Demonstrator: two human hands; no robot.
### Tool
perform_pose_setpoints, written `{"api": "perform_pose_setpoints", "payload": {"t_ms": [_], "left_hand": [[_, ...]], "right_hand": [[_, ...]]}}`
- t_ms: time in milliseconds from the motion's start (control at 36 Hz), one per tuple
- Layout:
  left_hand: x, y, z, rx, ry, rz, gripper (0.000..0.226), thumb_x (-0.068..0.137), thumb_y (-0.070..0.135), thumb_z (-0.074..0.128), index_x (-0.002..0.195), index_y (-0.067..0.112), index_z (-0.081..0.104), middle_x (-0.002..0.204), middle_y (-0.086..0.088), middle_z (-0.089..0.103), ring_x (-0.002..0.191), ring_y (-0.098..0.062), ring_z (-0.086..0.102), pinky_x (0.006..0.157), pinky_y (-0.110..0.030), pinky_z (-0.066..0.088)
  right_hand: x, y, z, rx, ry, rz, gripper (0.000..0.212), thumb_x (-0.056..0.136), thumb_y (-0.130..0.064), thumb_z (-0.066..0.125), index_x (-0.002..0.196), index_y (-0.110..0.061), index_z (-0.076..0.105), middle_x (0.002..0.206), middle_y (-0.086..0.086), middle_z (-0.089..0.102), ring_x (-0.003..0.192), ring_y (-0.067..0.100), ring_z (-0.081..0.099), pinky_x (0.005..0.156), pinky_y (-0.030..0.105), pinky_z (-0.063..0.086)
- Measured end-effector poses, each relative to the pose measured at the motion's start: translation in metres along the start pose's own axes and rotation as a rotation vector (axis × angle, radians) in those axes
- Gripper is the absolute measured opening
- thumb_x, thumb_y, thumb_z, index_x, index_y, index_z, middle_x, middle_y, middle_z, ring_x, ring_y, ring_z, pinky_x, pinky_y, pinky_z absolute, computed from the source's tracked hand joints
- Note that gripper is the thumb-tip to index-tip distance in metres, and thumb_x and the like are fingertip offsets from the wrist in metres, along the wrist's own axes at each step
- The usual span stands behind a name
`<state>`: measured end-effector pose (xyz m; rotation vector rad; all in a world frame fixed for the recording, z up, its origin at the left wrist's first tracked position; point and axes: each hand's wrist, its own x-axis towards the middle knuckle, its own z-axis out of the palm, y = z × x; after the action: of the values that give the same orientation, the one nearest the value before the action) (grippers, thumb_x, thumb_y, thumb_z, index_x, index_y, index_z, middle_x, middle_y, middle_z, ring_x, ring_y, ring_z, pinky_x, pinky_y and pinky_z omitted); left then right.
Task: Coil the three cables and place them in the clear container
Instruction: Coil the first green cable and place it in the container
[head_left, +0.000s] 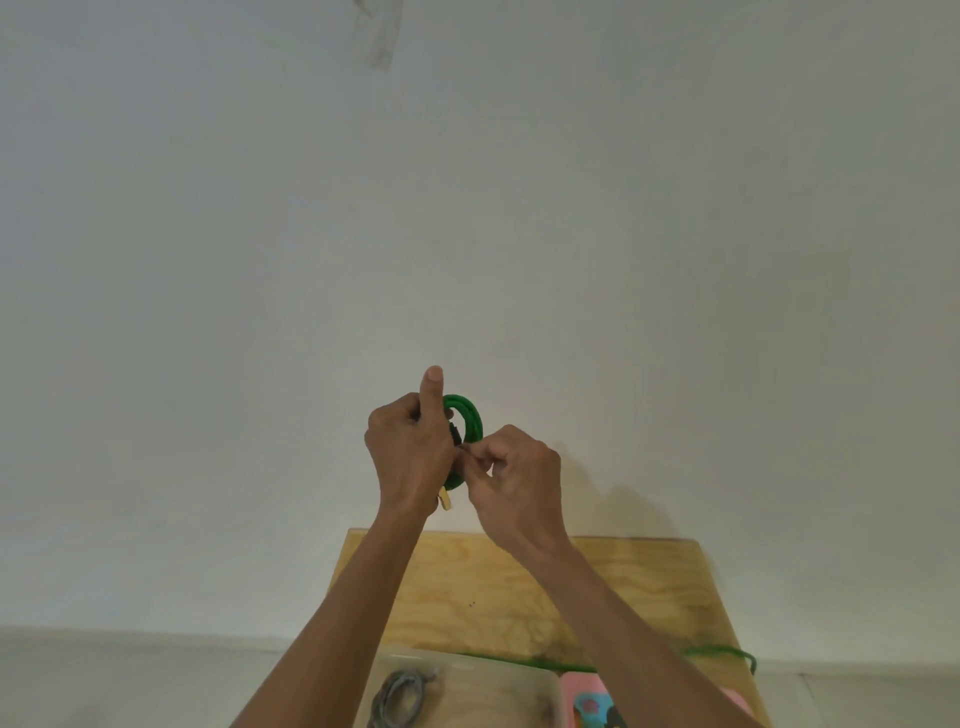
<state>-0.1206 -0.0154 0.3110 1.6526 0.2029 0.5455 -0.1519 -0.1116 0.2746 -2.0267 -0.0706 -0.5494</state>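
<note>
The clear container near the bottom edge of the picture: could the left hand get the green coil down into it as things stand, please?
Probably yes. The left hand grips the green coil above the table, and the clear container lies open below, holding only a grey cable at its left. The coil's loose tail trails across the table.

A light plywood bench (519, 582) stands against a pale wall. On it lie a clear container (498, 675) holding a coiled grey cable (400, 696), a pink object (582, 686) beside it, and a trailing green cable (722, 649).
</note>
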Motion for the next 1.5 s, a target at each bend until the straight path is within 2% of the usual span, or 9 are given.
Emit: {"api": "perform_pose_setpoints", "payload": {"t_ms": [139,278,444,583,778,889,1139,1306,1500], "left_hand": [[-0.004,-0.001,-0.005,0.046,0.001,-0.006,0.074,0.095,0.056,0.054,0.067,-0.012,0.056,0.060,-0.022,0.063,0.049,-0.026,0.056,0.050,-0.025,0.047],[-0.001,-0.001,-0.009,0.001,-0.049,-0.067,0.066,0.094,0.057,0.055,0.066,-0.001,0.066,0.056,-0.006,0.067,0.053,-0.026,0.064,0.059,-0.037,0.054],[0.000,0.001,-0.015,-0.081,-0.133,-0.102,0.059,0.093,0.051,0.061,0.056,0.006,0.063,0.039,0.003,0.052,0.033,-0.013,0.048,0.047,-0.026,0.040],[0.000,0.002,-0.018,-0.105,-0.156,-0.100,0.058,0.093,0.049,0.063,0.049,0.012,0.060,0.039,0.001,0.050,0.034,-0.015,0.046,0.042,-0.028,0.040],[-0.003,-0.004,-0.019,-0.096,-0.184,-0.091,0.065,0.091,0.050,0.064,0.044,0.010,0.045,0.047,-0.013,0.039,0.040,-0.023,0.040,0.044,-0.028,0.039],[-0.008,-0.008,-0.013,-0.080,-0.162,-0.090,0.066,0.092,0.050,0.062,0.034,0.021,0.050,0.046,-0.005,0.058,0.035,-0.012,0.048,0.047,-0.027,0.041],[-0.014,-0.011,-0.009,-0.074,-0.151,-0.144,0.066,0.091,0.052,0.064,0.046,0.009,0.042,0.037,0.005,0.034,0.036,-0.016,0.032,0.049,-0.033,0.043],[-0.018,-0.019,-0.009,0.019,-0.173,-0.103,0.057,0.091,0.054,0.063,0.050,0.013,0.060,0.036,0.007,0.042,0.038,-0.012,0.040,0.057,-0.043,0.055],[-0.019,-0.026,-0.007,0.052,-0.160,-0.012,0.043,0.092,0.054,0.061,0.073,0.017,0.072,0.056,0.004,0.065,0.047,-0.004,0.053,0.059,-0.031,0.050]], "right_hand": [[0.001,-0.001,0.001,0.048,-0.045,0.009,0.016,0.084,-0.024,0.074,0.071,-0.016,0.071,0.070,-0.012,0.061,0.061,0.007,0.051,0.056,0.032,0.047],[0.006,-0.004,-0.003,0.049,-0.067,0.020,0.016,0.082,-0.033,0.077,0.073,-0.020,0.076,0.067,-0.014,0.060,0.061,0.005,0.051,0.056,0.031,0.045],[-0.001,-0.010,-0.001,0.154,0.070,0.084,0.016,0.072,-0.031,0.086,0.072,-0.021,0.074,0.071,-0.007,0.065,0.065,0.011,0.059,0.062,0.032,0.054],[0.001,-0.012,-0.003,0.245,-0.047,0.220,0.051,0.071,-0.035,0.087,0.112,-0.032,0.057,0.106,-0.013,0.060,0.083,0.006,0.063,0.066,0.015,0.050],[0.003,-0.004,-0.008,0.554,-0.231,0.379,0.022,0.078,-0.018,0.083,0.094,-0.013,0.068,0.091,0.011,0.071,0.079,0.031,0.075,0.076,0.046,0.062],[-0.001,-0.003,0.000,0.319,-0.118,0.331,0.020,0.080,-0.031,0.080,0.085,-0.021,0.064,0.084,-0.001,0.068,0.080,0.024,0.070,0.073,0.042,0.061],[-0.007,-0.004,0.005,0.037,0.045,0.044,0.025,0.089,-0.023,0.071,0.110,-0.022,0.058,0.103,-0.006,0.056,0.084,0.001,0.056,0.069,0.006,0.042],[-0.008,0.003,0.008,0.003,0.065,0.095,0.019,0.086,-0.022,0.073,0.094,-0.020,0.056,0.094,-0.007,0.059,0.077,0.007,0.057,0.065,0.017,0.044],[-0.009,0.005,0.010,0.025,0.043,0.096,0.020,0.085,-0.017,0.073,0.095,-0.020,0.055,0.089,-0.005,0.060,0.077,0.010,0.057,0.067,0.026,0.050]]}}
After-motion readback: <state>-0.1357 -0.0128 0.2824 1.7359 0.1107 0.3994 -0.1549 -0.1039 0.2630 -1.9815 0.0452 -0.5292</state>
